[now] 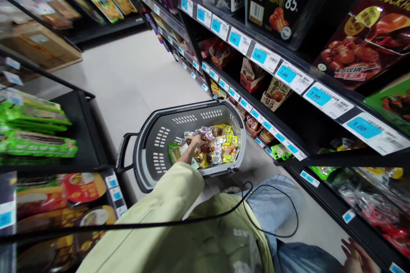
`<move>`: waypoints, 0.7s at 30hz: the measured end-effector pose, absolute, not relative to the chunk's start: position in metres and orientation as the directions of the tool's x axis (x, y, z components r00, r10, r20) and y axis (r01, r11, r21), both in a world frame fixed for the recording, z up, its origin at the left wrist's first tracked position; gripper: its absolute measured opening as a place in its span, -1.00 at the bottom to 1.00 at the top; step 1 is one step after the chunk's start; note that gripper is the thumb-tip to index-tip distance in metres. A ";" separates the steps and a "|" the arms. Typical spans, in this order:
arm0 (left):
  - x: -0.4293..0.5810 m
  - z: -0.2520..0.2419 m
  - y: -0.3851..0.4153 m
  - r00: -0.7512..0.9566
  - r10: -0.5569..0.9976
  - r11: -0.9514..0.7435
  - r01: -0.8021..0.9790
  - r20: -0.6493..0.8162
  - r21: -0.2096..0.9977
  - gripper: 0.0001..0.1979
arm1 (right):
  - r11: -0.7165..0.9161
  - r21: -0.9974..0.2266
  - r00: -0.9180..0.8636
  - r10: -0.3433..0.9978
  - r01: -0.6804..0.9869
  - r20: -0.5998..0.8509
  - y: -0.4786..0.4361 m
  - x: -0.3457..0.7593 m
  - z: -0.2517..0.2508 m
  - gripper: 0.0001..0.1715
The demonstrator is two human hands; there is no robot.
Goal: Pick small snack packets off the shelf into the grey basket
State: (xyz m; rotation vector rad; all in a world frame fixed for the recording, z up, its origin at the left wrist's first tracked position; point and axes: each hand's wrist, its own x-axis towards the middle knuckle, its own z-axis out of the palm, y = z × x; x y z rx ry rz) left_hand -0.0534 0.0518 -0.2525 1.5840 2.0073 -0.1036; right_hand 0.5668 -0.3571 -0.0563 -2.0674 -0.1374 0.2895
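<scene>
A grey plastic shopping basket (150, 153) stands on the floor of a shop aisle, part filled with several small snack packets (221, 145) in yellow, white and red. My left hand (197, 140), on a pale green sleeve, reaches down into the basket. Its fingers curl in among the packets, and what they grip is hidden. My right hand (355, 256) is low at the bottom right, beside my blue-jeaned knee and close to the lowest shelf, with its fingers stretched out and nothing in them.
Black shelves (288, 64) with blue price tags and boxes of snacks run along the right. Green packets (35, 136) lie on a shelf at the left. A black cable (256, 204) loops over my lap. The pale floor (128, 76) runs ahead.
</scene>
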 end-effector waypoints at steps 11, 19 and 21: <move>-0.050 -0.241 0.049 -0.047 0.891 0.189 0.943 -0.451 0.275 -0.33 | -0.473 -0.879 0.965 0.204 -0.051 -0.165 -0.353 0.559 -0.044 -0.72; -0.047 -0.227 0.029 0.140 0.887 0.003 0.951 -0.440 0.308 -0.45 | -0.462 -0.886 0.951 0.261 -0.031 -0.169 -0.348 0.559 -0.039 -0.85; -0.051 -0.222 0.021 0.175 0.870 -0.008 0.940 -0.460 0.341 -0.49 | -0.447 -0.894 0.951 0.271 -0.011 -0.147 -0.349 0.558 -0.039 -0.85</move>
